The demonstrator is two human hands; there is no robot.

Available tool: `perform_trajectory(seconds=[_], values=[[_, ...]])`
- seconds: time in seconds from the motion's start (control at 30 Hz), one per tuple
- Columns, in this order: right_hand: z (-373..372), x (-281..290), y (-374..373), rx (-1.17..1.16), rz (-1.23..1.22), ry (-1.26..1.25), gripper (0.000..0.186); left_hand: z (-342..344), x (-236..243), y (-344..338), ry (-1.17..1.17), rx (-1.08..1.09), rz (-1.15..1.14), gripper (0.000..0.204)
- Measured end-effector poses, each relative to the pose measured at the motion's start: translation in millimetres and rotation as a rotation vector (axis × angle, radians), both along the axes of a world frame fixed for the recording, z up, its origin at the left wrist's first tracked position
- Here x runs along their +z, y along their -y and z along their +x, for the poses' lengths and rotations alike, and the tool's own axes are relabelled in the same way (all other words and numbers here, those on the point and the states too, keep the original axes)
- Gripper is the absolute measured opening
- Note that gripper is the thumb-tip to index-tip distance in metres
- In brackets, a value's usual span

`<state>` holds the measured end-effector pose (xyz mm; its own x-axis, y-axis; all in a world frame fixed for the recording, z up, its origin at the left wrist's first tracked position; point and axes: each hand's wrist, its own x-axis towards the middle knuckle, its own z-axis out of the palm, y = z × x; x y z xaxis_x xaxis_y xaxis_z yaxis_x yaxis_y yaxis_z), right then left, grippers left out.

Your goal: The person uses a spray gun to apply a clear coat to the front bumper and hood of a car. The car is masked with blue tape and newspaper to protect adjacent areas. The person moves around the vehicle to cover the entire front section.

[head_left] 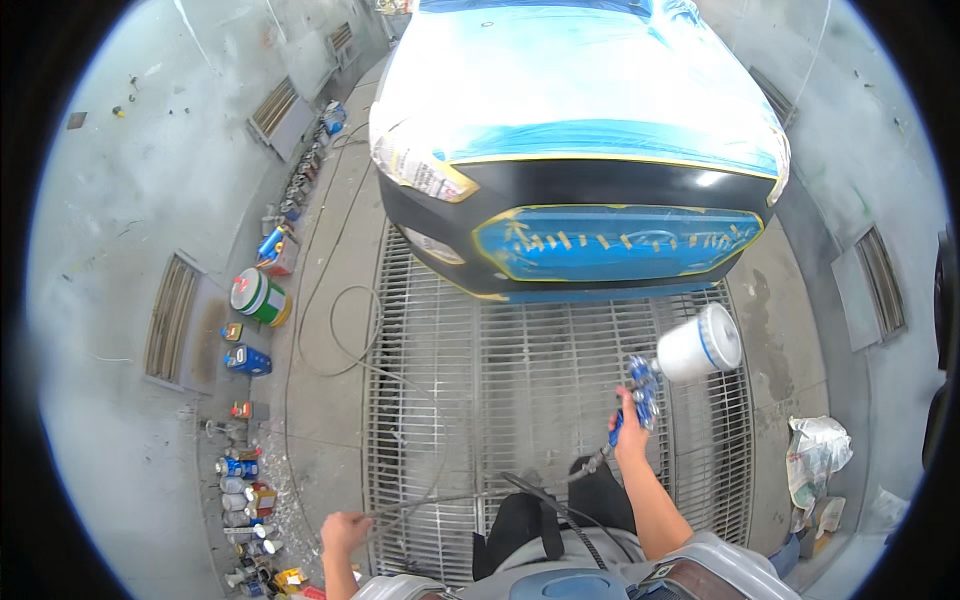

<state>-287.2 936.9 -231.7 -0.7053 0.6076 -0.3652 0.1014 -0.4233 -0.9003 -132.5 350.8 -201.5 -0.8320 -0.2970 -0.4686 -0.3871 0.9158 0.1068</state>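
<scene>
My right hand [630, 440] grips the handle of a blue spray gun [645, 390] in front of my right leg. A white paint cup [700, 343] with a blue band is fixed to the gun and leans to the right. From the gun's handle an air hose [470, 496] runs left across my legs. Low on the left, my left hand [346, 532] is closed around that hose. Ahead stands a car with a dark bumper [590, 185]; blue masking film [620, 243] edged with yellow tape covers its grille, and printed masking paper [415, 170] covers a headlight.
A metal floor grating [520, 370] lies between me and the car. More hose [345, 290] loops over the floor at left. Along the left wall stand a green-and-white bucket [260, 297], a blue can [247, 360] and several other cans. Crumpled plastic sheeting [818, 450] lies at right.
</scene>
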Motion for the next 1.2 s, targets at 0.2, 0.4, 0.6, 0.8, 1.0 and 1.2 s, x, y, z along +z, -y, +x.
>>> perform_trajectory(seconds=[0.2, 0.4, 0.6, 0.8, 1.0, 1.2], values=[[-85, 81, 97, 0.138, -0.007, -0.151, 0.022, 13, 91, 96, -0.142, 0.08, -0.1, 0.033], [-169, 75, 163, 0.114, 0.048, -0.154, 0.02, -40, 91, 184, -0.071, 0.063, -0.054, 0.036], [-264, 54, 255, 0.016, 0.099, -0.058, 0.021, -169, 119, 292, -0.01, 0.018, -0.058, 0.035], [-365, 83, 353, 0.003, 0.105, -0.037, 0.021, -312, 152, 373, -0.232, -0.14, -0.017, 0.027], [-427, 107, 414, 0.022, 0.233, -0.101, 0.022, -457, 132, 437, -0.415, -0.431, 0.097, 0.025], [-441, 104, 453, -0.122, 0.301, -0.094, 0.022, -602, 85, 488, -0.333, -0.712, 0.296, 0.034]])
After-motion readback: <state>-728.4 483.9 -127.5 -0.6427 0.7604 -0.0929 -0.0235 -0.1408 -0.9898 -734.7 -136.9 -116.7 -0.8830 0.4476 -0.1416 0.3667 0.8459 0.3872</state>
